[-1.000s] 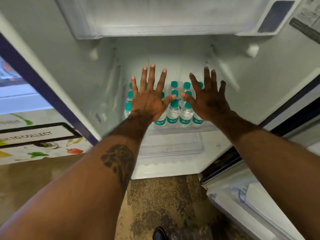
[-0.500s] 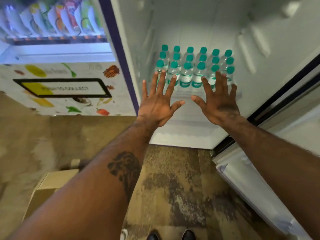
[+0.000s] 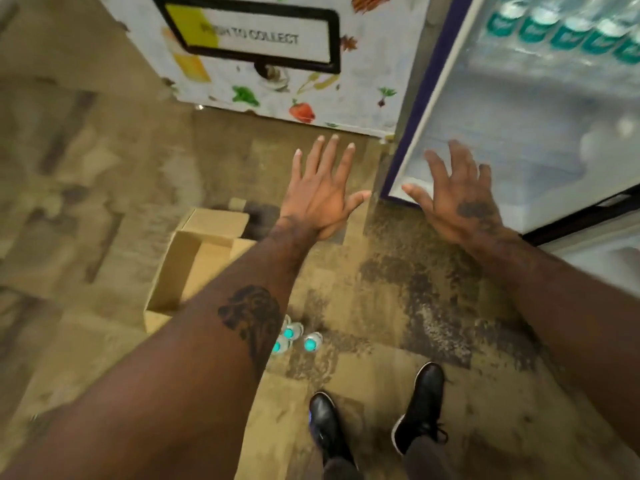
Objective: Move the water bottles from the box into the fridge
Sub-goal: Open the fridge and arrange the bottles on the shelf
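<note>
Fingers (image 3: 323, 161) of the left hand (image 3: 320, 202) are spread wide, palm down, in the air above the floor (image 3: 398, 306). The right hand (image 3: 457, 206) is spread the same way over the lower left corner of the open fridge (image 3: 519, 133). The two hands are apart. The box (image 3: 194, 268) lies open on the floor below the left hand, partly behind the left forearm (image 3: 207, 358). Three bottles (image 3: 310, 344) with teal caps stand on the floor just beside the box's near right corner, one half hidden by the forearm. A blurred row of bottles (image 3: 568, 32) stands deep inside the fridge. Two black shoes (image 3: 420, 407) stand near the floor's near edge.
</note>
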`<state>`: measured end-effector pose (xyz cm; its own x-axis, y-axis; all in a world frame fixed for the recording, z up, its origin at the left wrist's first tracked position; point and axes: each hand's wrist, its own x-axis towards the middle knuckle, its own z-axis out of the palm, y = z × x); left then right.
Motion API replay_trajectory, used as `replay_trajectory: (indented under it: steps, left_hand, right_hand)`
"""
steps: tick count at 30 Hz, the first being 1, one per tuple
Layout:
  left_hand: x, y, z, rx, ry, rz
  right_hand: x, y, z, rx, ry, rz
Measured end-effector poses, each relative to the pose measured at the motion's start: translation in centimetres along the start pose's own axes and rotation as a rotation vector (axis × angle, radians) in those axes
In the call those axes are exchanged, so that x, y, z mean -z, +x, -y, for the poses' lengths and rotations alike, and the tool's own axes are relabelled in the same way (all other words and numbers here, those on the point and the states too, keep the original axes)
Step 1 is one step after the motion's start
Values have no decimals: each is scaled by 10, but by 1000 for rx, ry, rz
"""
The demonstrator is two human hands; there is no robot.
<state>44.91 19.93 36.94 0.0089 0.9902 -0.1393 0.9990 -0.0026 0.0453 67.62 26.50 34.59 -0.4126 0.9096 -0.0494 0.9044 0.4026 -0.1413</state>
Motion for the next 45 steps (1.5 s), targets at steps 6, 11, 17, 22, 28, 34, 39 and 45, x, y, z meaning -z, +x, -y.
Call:
replay_trajectory:
  steps: [6,11,17,22,28,34,39,45]
  left_hand:
    - [-75,-93,74,102,-46,120]
    - [-153,-153,92,151,-115,268]
    - [-257,-189,80,217,-185,444]
    - [-330,-195,73,254,-222,501]
    - [-393,-193,74,244,-224,562]
    - [-411,-182,73,200,-83,545]
    - [-416,-175,70,188,10,531]
    - [-410,-162,68,204,-70,536]
  right_hand:
    - [-77,-29,98,103,46,137]
    - [-156,-69,147,207,62,310]
    - [-264,-123,167,323,54,534]
    - [-340,-158,170,400,73,650]
    - [-395,-170,170,458,36,700]
    - [-419,-165,169,443,25,736]
    - [-428,-161,168,434,59,734]
    - [-416,-139,149,246,285,764]
